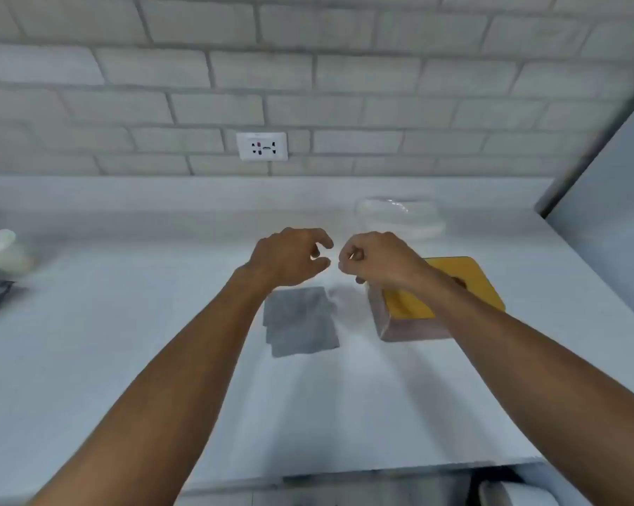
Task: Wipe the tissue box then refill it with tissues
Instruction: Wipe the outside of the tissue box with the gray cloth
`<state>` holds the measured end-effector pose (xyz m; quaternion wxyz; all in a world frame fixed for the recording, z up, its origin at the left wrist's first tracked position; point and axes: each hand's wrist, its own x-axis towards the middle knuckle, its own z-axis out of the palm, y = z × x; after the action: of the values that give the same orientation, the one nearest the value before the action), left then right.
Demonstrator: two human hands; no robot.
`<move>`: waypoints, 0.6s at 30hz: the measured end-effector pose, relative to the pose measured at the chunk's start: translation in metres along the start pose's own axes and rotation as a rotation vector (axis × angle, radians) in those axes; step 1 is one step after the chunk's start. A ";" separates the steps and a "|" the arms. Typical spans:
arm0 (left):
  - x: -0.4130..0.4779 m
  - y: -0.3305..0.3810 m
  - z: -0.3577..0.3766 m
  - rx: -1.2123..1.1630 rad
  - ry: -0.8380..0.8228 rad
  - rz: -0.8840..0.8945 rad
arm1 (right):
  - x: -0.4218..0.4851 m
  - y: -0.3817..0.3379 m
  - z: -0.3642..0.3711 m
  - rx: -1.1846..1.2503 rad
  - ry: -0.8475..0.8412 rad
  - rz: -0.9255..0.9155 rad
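Both hands hover above the tabletop (125,323), holding nothing that can be seen. The left hand (290,255) is loosely spread with its fingers half curled. The right hand (374,257) is drawn into a loose fist (motion blur makes it hard to be sure nothing small is pinched inside). The tissue box (472,275), with its yellow lid on, sits on the tabletop directly under the right forearm. A grey cloth (301,323) lies flat just to the left of the box and apart from it. A clear pack of what look like tissues (399,217) rests behind the box, towards the wall.

Wiping seems not yet begun, so the likely next reach is for the cloth. The main risk is the right forearm: if it drops or sweeps as the hands come down, it could knock the box sideways or push it towards the tabletop's near edge. The box looks light, so wiping it one-handed may just slide it along; the free hand probably needs to steady it. Reaching behind the box for the pack could also catch the lid.
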<state>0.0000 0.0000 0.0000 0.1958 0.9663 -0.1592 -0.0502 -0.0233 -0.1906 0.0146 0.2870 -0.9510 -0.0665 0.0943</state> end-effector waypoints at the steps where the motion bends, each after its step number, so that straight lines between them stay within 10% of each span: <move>1: -0.005 -0.008 0.006 0.011 -0.027 -0.019 | 0.002 -0.001 0.015 0.011 -0.029 0.024; 18: -0.016 -0.090 0.115 -0.010 -0.082 -0.307 | 0.015 0.041 0.145 -0.113 -0.057 0.253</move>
<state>-0.0078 0.0420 -0.1408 0.1838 0.9755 -0.0173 -0.1197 -0.0377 -0.1445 -0.1292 0.2167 -0.9633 0.0407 0.1530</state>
